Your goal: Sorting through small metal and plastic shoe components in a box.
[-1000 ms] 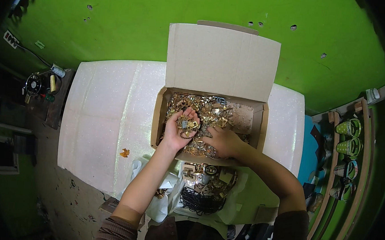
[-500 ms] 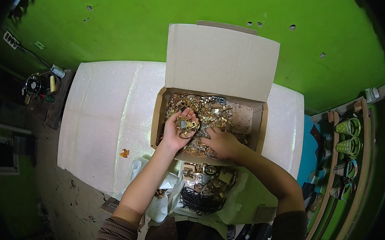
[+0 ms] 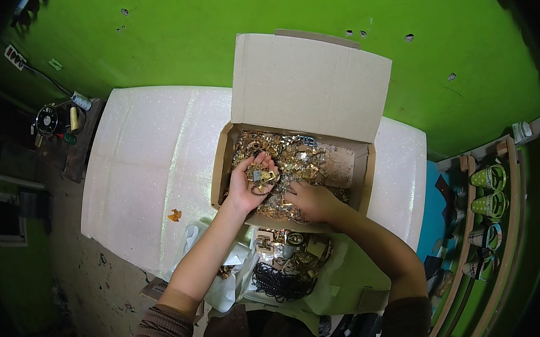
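An open cardboard box [image 3: 367,186] stands before me with its lid [image 3: 310,87] raised. Inside lies a thick layer of small gold- and silver-coloured metal fittings [image 3: 296,150]. My left hand [image 3: 240,188] is palm up over the box's left side, cupped around a small heap of gold-coloured metal fittings [image 3: 262,175]. Down among the loose pieces, right of that palm, is my right hand [image 3: 313,203]. Its fingers are curled together, and whatever they pinch is hidden.
Nearer me, a clear plastic bag [image 3: 333,260] holds buckles and black beaded strands [image 3: 282,285], beside a white plastic bag [image 3: 227,294]. An orange-brown scrap [image 3: 175,215] lies on the glittery white tabletop [image 3: 136,159]. Green patterned footwear [image 3: 489,206] sits on a wooden rack at right.
My right hand's fingers have shifted slightly among the metal pieces. The left hand holds its heap in the same place.
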`<state>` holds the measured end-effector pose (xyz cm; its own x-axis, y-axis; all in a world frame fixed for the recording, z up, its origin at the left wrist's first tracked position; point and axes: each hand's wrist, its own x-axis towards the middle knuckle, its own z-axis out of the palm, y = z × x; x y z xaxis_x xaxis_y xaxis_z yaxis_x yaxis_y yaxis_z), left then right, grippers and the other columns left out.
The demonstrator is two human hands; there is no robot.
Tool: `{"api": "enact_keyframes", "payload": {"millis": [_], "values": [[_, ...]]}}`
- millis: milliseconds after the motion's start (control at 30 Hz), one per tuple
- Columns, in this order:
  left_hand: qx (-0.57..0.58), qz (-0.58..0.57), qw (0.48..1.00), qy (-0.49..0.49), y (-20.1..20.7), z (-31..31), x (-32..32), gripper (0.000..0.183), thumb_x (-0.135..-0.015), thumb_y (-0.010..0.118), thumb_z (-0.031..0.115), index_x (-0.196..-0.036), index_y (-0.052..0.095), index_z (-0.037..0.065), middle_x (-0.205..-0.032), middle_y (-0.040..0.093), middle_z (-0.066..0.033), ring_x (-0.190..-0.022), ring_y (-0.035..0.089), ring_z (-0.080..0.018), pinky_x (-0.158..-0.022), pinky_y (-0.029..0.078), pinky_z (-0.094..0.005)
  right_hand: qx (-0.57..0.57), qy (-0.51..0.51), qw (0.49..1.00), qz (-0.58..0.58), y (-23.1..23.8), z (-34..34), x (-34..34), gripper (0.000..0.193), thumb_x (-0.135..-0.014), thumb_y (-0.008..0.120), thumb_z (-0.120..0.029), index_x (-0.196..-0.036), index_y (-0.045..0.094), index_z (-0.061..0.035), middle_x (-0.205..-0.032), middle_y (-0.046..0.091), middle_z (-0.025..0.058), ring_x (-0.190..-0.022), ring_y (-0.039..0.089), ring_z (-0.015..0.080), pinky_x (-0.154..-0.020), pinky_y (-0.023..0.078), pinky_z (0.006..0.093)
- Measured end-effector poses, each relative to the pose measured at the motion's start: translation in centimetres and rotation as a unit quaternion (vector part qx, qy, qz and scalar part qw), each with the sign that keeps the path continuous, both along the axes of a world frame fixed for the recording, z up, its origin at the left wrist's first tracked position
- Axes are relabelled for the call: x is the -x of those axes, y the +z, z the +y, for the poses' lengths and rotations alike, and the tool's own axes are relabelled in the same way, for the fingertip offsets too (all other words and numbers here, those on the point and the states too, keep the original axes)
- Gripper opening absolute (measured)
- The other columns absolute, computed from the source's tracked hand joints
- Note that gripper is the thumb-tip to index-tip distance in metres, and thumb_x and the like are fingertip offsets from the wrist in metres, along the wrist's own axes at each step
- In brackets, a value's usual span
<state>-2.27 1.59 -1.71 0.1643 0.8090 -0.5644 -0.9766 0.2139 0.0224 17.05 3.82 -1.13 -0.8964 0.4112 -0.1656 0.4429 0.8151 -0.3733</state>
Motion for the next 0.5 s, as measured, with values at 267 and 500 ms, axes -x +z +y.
{"api": "enact_keyframes", "payload": {"millis": [267,500], "values": [[0.019,-0.009,1.0,0.016,0.3,0.2,-0.3,0.022,-0.087,0.043,0.017,-0.098,0.053,0.002,-0.093,0.056,-0.0095,-0.085,0.056,-0.022,-0.083,0.047,-0.0367,0.18,-0.054,0.965,0.183,0.1,2.3,-1.0,0.011,-0.067,0.057,-0.002,-0.076,0.051,-0.0049,-0.073,0.052,0.008,-0.071,0.054,0.0247,-0.062,0.043,0.0332],[0.019,0.021,0.999,-0.024,-0.1,0.0,-0.1,0.023,-0.088,0.041,0.019,-0.099,0.053,0.003,-0.095,0.057,-0.0089,-0.087,0.056,-0.0218,-0.082,0.047,-0.0367,0.36,-0.221,0.89,0.172,5.5,4.2,0.2,0.011,-0.069,0.06,-0.002,-0.075,0.05,-0.0034,-0.071,0.056,0.0045,-0.066,0.055,0.0117,-0.057,0.043,0.0272]]}}
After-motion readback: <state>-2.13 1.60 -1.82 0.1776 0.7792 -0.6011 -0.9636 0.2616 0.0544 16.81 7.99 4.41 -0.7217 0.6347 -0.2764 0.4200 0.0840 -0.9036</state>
